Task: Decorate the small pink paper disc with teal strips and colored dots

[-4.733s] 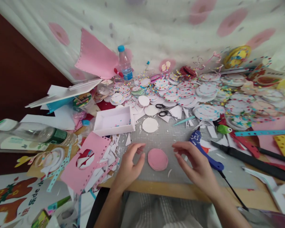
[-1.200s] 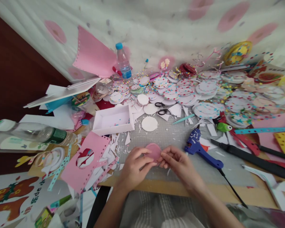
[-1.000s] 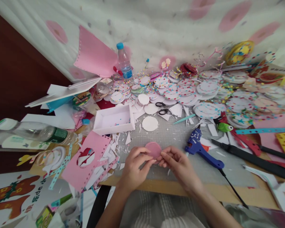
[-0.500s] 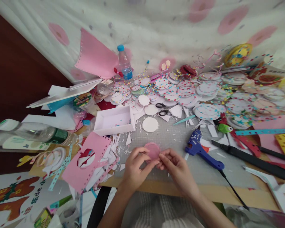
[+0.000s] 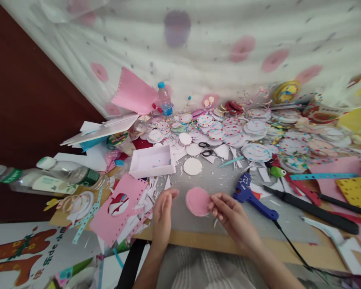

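While pink disc [image 5: 197, 201] in fingers [image 5: 222, 203], "de" [image 5: 51, 251] on poster [image 5: 21, 255].

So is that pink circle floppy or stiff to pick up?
Probably fairly stiff: the pink circle looks flat with only the right hand pinching its edge. It's likely light, since it looks thin. Pushed while flat, its broad face would probably slide, not roll.

- Bare grey mat [image 5: 179, 218] gives passage at the near edge of the counter [image 5: 195, 239], between left hand [image 5: 162, 213] and pink disc [image 5: 197, 201].
- Above the pink disc, open mat reaches the white disc [image 5: 193, 166].
- Far edge: decorated discs [image 5: 255, 127] heaped, blocking.
- Toward the left edge: white box [image 5: 153, 171], paper scraps [image 5: 142, 206].
- Toward the right: glue gun [image 5: 243, 190] just beside the right hand [image 5: 227, 212]; its cord [image 5: 289, 241] crosses the near edge.
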`<control>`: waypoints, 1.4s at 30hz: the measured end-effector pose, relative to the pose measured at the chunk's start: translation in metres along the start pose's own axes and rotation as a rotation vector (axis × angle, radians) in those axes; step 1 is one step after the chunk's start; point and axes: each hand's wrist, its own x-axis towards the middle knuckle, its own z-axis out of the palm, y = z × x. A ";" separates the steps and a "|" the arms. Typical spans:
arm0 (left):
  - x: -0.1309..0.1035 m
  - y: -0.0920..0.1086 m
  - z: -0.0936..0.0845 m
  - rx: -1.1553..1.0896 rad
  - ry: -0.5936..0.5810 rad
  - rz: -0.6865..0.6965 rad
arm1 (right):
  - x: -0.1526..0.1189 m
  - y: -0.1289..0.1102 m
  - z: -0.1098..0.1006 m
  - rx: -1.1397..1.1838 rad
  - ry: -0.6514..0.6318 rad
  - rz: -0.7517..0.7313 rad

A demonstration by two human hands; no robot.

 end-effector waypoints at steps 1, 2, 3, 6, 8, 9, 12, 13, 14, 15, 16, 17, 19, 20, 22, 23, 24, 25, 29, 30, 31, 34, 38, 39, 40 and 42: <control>-0.002 -0.002 -0.004 -0.029 0.027 -0.039 | 0.000 -0.002 -0.001 0.027 0.003 0.009; -0.004 -0.004 -0.008 -0.063 0.053 -0.067 | -0.001 -0.004 -0.002 0.051 0.007 0.014; -0.008 -0.006 -0.012 -0.100 0.081 -0.087 | -0.001 -0.005 -0.004 0.072 0.012 0.015; -0.019 -0.009 -0.021 -0.211 0.152 -0.105 | -0.006 -0.006 -0.006 0.119 0.043 0.004; -0.026 -0.009 -0.023 -0.271 0.130 -0.095 | -0.013 -0.006 -0.005 0.141 0.062 0.002; -0.029 -0.009 -0.022 -0.308 0.084 -0.091 | -0.017 -0.007 -0.005 0.150 0.067 0.006; -0.034 -0.007 -0.013 -0.474 -0.164 -0.111 | -0.031 -0.010 -0.002 0.170 0.060 0.037; -0.035 -0.006 -0.008 -0.531 -0.272 -0.119 | -0.035 -0.012 -0.001 0.176 0.052 0.056; -0.036 -0.006 -0.002 -0.581 -0.378 -0.120 | -0.038 -0.012 0.000 0.182 0.041 0.079; -0.037 -0.005 0.004 -0.618 -0.468 -0.113 | -0.041 -0.013 0.001 0.189 0.030 0.103; -0.037 -0.004 0.010 -0.645 -0.536 -0.102 | -0.043 -0.013 0.001 0.196 0.016 0.126; -0.038 -0.003 0.015 -0.662 -0.581 -0.094 | -0.045 -0.013 0.001 0.203 0.000 0.146; -0.041 0.001 0.022 -0.682 -0.612 -0.089 | -0.048 -0.013 0.001 0.221 -0.031 0.171; -0.042 0.003 0.024 -0.682 -0.609 -0.086 | -0.050 -0.013 0.000 0.231 -0.037 0.176; -0.044 0.006 0.025 -0.655 -0.602 -0.055 | -0.052 -0.016 -0.003 0.246 -0.028 0.174; -0.044 0.008 0.025 -0.632 -0.596 -0.022 | -0.054 -0.018 -0.005 0.249 -0.017 0.167; -0.044 0.009 0.024 -0.608 -0.589 0.016 | -0.054 -0.021 -0.007 0.246 -0.008 0.156; -0.044 0.010 0.022 -0.586 -0.586 0.053 | -0.055 -0.025 -0.009 0.240 -0.002 0.142; -0.040 0.011 0.017 -0.520 -0.616 0.136 | -0.054 -0.036 -0.014 0.182 0.000 0.084; -0.040 0.011 0.016 -0.488 -0.626 0.133 | -0.053 -0.036 -0.013 0.147 -0.009 0.069; -0.039 0.010 0.014 -0.444 -0.634 0.119 | -0.052 -0.035 -0.012 0.097 -0.029 0.053; -0.038 0.005 0.007 -0.285 -0.640 0.071 | -0.046 -0.025 -0.008 -0.143 -0.104 -0.015; -0.027 -0.007 0.000 -0.145 -0.562 0.013 | -0.033 -0.020 -0.026 -0.620 -0.011 -0.279; -0.023 -0.010 0.000 -0.102 -0.526 0.003 | -0.030 -0.024 -0.036 -0.748 0.053 -0.370; -0.017 -0.012 0.001 -0.052 -0.488 0.005 | -0.026 -0.030 -0.047 -0.874 0.108 -0.440; -0.004 -0.015 0.007 0.046 -0.430 0.038 | -0.020 -0.049 -0.069 -1.095 0.181 -0.551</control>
